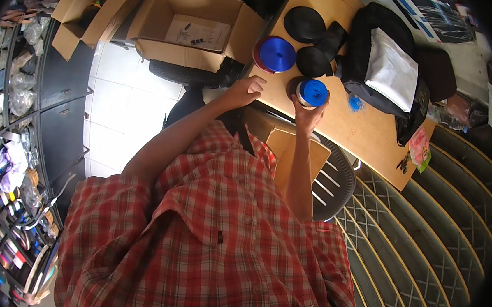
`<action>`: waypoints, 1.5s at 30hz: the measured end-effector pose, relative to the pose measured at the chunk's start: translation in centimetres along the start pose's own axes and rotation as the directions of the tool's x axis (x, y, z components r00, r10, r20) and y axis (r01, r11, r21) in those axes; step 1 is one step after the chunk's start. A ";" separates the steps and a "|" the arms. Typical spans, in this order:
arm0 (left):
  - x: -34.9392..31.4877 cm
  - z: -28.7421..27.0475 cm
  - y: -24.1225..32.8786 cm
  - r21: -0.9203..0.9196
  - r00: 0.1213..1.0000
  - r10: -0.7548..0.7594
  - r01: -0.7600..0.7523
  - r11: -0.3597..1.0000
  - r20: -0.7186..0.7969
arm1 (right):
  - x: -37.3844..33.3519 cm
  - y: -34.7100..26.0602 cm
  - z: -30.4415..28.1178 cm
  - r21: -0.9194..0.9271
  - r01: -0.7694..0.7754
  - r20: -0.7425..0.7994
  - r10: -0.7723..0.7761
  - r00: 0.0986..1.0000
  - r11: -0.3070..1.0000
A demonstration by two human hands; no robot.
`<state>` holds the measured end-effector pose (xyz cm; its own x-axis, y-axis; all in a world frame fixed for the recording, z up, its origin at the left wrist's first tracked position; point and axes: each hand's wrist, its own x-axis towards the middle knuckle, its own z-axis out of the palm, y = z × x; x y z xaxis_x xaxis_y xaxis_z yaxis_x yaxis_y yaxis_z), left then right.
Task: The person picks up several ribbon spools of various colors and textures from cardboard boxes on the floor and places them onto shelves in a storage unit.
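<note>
My right hand (311,117) is wrapped round a small roll (314,92) with a blue top and a pale side, at the near edge of the wooden table (346,127). My left hand (245,91) hangs by the same edge further left, its fingers loosely bent and apart, with nothing seen in them. Just beyond it lies a wide, flat roll of shiny blue ribbon (277,55) with a dark red rim. Round black pieces (305,24) lie behind the rolls. To the right of the small roll is a little blue tangle of thread (356,103).
A black bag (384,30) with a silvery white packet (392,70) on it covers the table's right part. An open cardboard box (194,29) stands to the left. A black slatted stool (333,184) is below the table edge. Shelves (10,162) line the far left.
</note>
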<state>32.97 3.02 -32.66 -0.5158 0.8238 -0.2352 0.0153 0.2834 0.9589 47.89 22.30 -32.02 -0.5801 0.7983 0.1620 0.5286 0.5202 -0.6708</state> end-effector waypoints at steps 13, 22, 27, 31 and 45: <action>2.1 -1.0 3.0 0.472 0.968 0.054 0.071 0.879 -0.246 | -0.1 -0.2 0.0 -0.012 -0.021 -0.037 0.020 0.999 1.000; 9.2 -2.3 6.1 0.888 0.947 0.320 -0.172 0.425 0.030 | -1.6 -1.9 -2.7 0.058 -0.131 -0.026 0.133 0.991 0.990; 3.4 -1.3 6.0 0.754 0.893 0.371 -0.425 0.501 0.257 | -4.5 -3.0 -4.3 0.080 -0.150 -0.061 0.155 0.986 0.985; 0.5 0.4 2.8 0.650 0.874 0.276 -0.484 0.586 0.401 | -6.6 -4.4 -4.4 0.117 -0.161 -0.050 0.167 0.985 0.980; 0.9 0.7 1.6 0.817 0.871 0.365 -0.456 0.351 0.329 | -6.2 -5.4 -3.7 0.143 -0.180 -0.027 0.186 0.982 0.973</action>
<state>33.12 4.57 -31.45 -0.1616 0.9825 0.0926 0.9410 0.1251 0.3145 50.96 15.66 -26.73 -0.4552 0.8888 0.0538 0.5305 0.3192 -0.7853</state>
